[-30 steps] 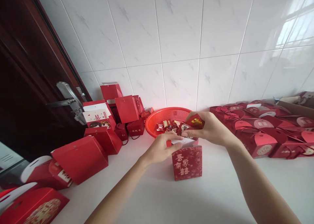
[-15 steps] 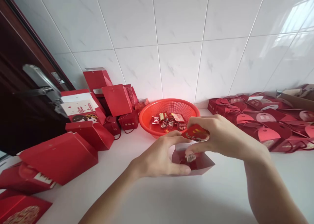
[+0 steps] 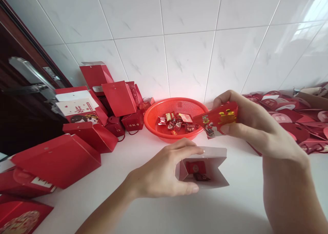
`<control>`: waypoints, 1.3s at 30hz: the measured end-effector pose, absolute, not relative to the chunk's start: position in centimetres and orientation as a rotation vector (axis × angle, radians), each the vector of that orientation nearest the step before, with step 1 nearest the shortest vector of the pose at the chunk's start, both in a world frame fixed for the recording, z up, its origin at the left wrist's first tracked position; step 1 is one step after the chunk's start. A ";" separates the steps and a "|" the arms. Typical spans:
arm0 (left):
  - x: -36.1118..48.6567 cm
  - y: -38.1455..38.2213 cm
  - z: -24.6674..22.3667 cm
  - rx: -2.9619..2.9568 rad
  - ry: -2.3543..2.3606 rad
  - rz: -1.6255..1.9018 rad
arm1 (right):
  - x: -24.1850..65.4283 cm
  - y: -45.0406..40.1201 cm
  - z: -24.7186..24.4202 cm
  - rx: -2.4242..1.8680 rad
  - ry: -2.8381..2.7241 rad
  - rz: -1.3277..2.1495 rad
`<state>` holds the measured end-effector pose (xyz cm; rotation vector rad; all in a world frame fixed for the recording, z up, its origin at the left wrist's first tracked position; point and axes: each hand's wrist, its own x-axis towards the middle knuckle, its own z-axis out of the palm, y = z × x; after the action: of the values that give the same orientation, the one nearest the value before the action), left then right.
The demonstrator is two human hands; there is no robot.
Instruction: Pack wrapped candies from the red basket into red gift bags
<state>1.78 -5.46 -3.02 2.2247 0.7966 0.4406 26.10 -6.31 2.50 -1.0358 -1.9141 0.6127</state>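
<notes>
My left hand grips the left side of a small open box, thumb on the near side and fingers on the far side. Inside the box lie a red wrapped sweet and a darker wrapped piece. My right hand pinches a shiny red packet with yellow and white print, above and beyond the box's right part. The packet overlaps the right rim of a red plastic basket, where several wrapped sweets lie.
Red boxes with raised flaps stand along the left, in front of a dark door with a metal handle. Many closed red boxes fill the right side. A white tiled wall rises behind the basket.
My right hand has come up out of the box and moved right with the packet. A light-coloured sweet at its fingertips no longer shows. The box interior is now visible; the view has shifted slightly.
</notes>
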 end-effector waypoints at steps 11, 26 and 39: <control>1.4 -4.8 -3.0 2.292 0.841 0.506 | 26.1 -5.4 2.4 -0.867 -1.804 0.872; 1.0 -4.5 -3.0 2.355 0.852 0.502 | 26.5 -5.3 2.2 -0.725 -1.919 0.953; 0.6 -3.1 -3.0 2.242 0.842 0.554 | 25.3 -4.7 1.3 -0.840 -2.169 0.728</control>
<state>0.63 -3.09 -3.01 2.2424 0.8422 0.5540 25.30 -4.65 1.30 -0.8397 -2.1693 0.7279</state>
